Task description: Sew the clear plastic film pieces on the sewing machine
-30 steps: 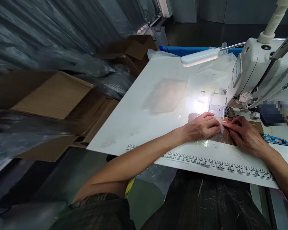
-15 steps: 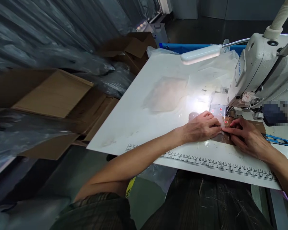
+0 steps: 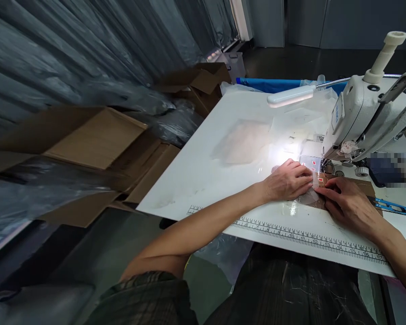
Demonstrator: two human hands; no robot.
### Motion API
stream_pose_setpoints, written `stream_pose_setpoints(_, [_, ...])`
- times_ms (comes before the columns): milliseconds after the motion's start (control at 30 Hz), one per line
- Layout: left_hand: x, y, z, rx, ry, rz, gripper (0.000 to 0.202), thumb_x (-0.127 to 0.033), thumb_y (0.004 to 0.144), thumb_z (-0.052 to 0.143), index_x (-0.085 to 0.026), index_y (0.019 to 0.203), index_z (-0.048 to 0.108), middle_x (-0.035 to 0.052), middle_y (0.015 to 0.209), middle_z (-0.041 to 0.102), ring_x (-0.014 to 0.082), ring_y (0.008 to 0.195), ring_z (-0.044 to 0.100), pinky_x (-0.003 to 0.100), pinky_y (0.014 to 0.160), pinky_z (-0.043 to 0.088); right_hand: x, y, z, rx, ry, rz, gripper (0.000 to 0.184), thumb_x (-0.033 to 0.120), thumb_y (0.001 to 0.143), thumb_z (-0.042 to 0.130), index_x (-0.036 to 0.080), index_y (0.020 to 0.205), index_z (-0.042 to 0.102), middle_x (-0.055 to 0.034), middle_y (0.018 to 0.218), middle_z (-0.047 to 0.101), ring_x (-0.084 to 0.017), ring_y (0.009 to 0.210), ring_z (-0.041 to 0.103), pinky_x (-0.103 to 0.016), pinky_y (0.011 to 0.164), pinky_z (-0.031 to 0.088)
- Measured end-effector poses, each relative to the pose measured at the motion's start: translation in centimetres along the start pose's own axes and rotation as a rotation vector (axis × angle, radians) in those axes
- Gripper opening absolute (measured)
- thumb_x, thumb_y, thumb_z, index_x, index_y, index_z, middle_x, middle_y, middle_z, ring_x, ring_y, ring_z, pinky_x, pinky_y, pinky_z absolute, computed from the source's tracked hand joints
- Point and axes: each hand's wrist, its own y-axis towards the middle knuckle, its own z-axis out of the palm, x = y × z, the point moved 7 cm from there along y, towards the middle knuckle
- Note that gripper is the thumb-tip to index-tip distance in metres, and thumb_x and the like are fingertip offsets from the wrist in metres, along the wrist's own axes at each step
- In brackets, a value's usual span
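A thin, see-through piece of white fabric [image 3: 309, 197] lies by the needle area of a white sewing machine [image 3: 350, 106]. My left hand [image 3: 288, 181] rests on this fabric with its fingers bent and close together, gripping it. From the other side, my right hand [image 3: 350, 201] pinches the fabric's near edge between thumb and forefinger. Small red marks [image 3: 320, 179] show just in front of the presser foot [image 3: 324, 166]. Under the fabric and my right hand is a brown plate [image 3: 365, 186]. Blue thread snips [image 3: 392, 206] lie right of my right hand.
A lit lamp [image 3: 291, 96] shines on the white table [image 3: 196, 180], whose front edge bears a printed ruler [image 3: 291, 237]. Open cardboard boxes [image 3: 96, 137] with plastic wrap stand at the left. A dark blue object [image 3: 384, 169] sits behind the snips.
The view has tilted, so the table and machine appear lower. Both hands stay at the fabric; the left fingers have drawn in slightly and the fabric's edge looks more gathered.
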Motion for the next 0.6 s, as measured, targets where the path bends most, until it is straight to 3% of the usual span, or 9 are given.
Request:
stream_pose_setpoints(367, [-0.26,-0.02,-0.31,0.013,0.002,0.026,0.03,-0.033,0.103,0.039,-0.018,0.108,0.064,0.0078,0.116,0.067,0.018,0.087,0.056,0.033,0.077,0.042,0.17,0.01,-0.18,-0.008,-0.021,-0.019,0.031,0.021,0.096,0.043,0.021,0.116,0.066,-0.0114,0.099,0.061,-0.022,0.087,0.058,-0.036,0.074,0.053])
stream_pose_setpoints(600, [-0.43,0.78,0.26,0.156,0.112,-0.01,0.037,-0.037,0.103,0.036,-0.016,0.115,0.064,0.0112,0.119,0.065,0.0212,0.089,0.056,0.036,0.077,0.042,0.17,0.43,0.13,0.014,-0.14,-0.016,0.03,0.018,0.095,0.041,0.021,0.112,0.065,-0.0108,0.097,0.06,-0.022,0.085,0.057,-0.037,0.073,0.052])
